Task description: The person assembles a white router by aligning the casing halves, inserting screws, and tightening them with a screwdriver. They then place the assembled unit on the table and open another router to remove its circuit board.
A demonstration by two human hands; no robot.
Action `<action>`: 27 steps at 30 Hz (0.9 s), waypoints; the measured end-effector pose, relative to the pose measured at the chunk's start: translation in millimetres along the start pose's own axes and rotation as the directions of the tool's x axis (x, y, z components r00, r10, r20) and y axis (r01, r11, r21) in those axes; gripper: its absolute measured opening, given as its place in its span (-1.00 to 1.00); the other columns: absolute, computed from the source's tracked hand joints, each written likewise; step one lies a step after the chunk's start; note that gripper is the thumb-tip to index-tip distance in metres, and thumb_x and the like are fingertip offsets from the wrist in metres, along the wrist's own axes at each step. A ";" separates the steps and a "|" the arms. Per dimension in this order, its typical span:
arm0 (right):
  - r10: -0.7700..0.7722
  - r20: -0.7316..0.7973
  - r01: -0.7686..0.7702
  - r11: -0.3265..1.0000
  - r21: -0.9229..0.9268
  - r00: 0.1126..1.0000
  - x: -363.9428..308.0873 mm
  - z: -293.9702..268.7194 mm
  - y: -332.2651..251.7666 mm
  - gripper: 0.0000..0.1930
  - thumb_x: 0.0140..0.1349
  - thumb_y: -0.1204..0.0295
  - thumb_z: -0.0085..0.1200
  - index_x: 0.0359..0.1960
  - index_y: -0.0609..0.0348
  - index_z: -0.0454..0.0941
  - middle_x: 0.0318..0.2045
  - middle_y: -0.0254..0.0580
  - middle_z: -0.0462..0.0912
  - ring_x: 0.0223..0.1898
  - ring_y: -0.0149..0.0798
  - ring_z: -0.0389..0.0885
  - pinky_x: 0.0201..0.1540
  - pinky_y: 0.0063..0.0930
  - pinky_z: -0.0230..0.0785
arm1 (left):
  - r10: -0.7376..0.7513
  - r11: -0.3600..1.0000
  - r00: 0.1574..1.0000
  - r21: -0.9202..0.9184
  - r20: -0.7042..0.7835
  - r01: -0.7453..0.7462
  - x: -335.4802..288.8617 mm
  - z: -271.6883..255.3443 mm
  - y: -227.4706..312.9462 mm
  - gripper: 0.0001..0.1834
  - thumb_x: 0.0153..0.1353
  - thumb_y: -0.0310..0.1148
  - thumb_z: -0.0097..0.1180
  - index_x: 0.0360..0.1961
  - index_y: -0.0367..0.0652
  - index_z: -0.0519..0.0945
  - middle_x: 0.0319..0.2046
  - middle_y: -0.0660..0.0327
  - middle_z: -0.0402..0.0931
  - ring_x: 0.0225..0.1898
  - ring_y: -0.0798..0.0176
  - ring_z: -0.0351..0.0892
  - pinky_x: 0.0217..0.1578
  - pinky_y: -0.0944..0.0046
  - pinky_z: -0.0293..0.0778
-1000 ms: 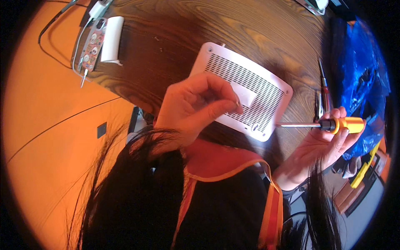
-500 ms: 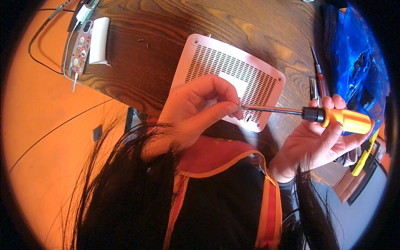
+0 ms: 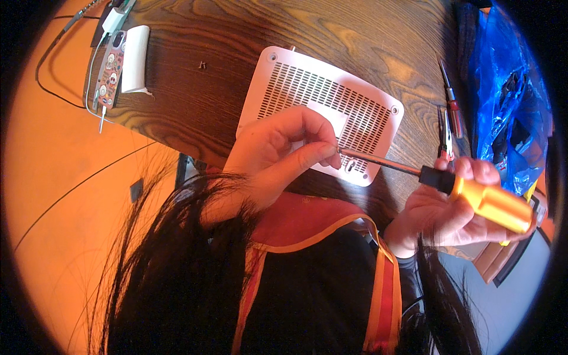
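Fingers of the left hand pinch the screwdriver tip above the white vented box; right hand fingers grip its orange handle.

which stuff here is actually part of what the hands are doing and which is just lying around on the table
In use:
- orange-handled screwdriver, gripped by the right hand
- its metal tip, pinched by the left hand
- white vented box, lying under the tip

Lying about:
- red-handled screwdriver
- small pliers
- blue plastic bag
- phone with cable
- white curved piece
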State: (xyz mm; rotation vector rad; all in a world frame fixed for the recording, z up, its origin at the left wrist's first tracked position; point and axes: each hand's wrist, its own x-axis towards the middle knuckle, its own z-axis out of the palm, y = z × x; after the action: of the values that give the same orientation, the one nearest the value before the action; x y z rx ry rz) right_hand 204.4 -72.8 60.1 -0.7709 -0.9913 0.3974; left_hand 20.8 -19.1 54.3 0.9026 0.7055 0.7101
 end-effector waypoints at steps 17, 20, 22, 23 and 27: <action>-0.150 0.012 0.144 0.916 -0.374 0.989 -1.7 -29.9 -15.4 -0.18 0.14 0.45 0.06 0.28 -0.42 -0.25 -0.29 0.11 0.38 -0.48 -0.14 0.50 -0.48 -0.33 0.59 | 0.288 0.075 0.831 0.854 0.476 -0.515 -10.3 -31.5 -8.5 -0.50 -0.22 -0.31 0.31 -0.15 -0.12 0.55 -0.03 0.15 0.46 0.06 0.03 0.36 0.10 0.05 0.19; -0.074 0.172 0.139 0.903 -0.407 0.982 -6.9 -38.9 -23.1 -0.29 0.09 0.47 0.12 0.19 -0.17 -0.09 -0.33 0.08 0.42 -0.47 -0.12 0.53 -0.40 -0.31 0.57 | 0.213 -0.073 0.838 0.864 0.502 -0.499 -6.1 -32.8 -24.8 -0.58 -0.12 -0.32 0.21 -0.13 -0.08 0.55 0.06 0.20 0.38 0.20 0.05 0.20 0.21 -0.11 -0.01; 0.009 0.214 0.081 0.910 -0.407 0.977 -13.1 -43.7 -29.0 -0.38 0.05 0.48 0.19 0.09 0.09 0.07 -0.33 0.06 0.45 -0.42 -0.08 0.56 -0.32 -0.27 0.55 | 0.214 -0.109 0.843 0.870 0.494 -0.482 -0.9 -29.0 -33.2 -0.65 -0.01 -0.39 0.08 -0.12 -0.09 0.55 0.06 0.18 0.37 0.21 0.05 0.18 0.21 -0.16 -0.05; 0.104 0.210 -0.010 0.915 -0.403 0.972 -13.8 -47.1 -32.1 -0.40 0.04 0.49 0.19 0.07 0.11 0.10 -0.33 0.07 0.46 -0.40 -0.09 0.56 -0.31 -0.28 0.55 | 0.240 -0.112 0.842 0.875 0.484 -0.471 2.4 -25.4 -37.0 -0.65 -0.02 -0.38 0.09 -0.12 -0.10 0.55 0.05 0.17 0.37 0.21 0.05 0.19 0.21 -0.16 -0.04; 0.206 0.101 -0.134 0.866 -0.481 0.973 -19.8 -54.0 -48.1 -0.47 -0.01 0.52 0.22 -0.02 0.17 0.21 -0.31 0.09 0.49 -0.34 -0.09 0.57 -0.25 -0.30 0.51 | 0.332 -0.112 0.818 0.881 0.469 -0.460 14.7 -15.6 -43.3 -0.61 -0.11 -0.39 0.18 -0.15 -0.15 0.57 0.01 0.14 0.42 0.17 0.02 0.24 0.18 -0.16 0.00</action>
State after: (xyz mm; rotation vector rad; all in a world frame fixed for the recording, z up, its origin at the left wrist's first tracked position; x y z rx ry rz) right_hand 239.0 -139.0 66.6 -1.2947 -1.1845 0.3731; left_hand 27.4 -19.5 6.4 2.6546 0.8071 0.5990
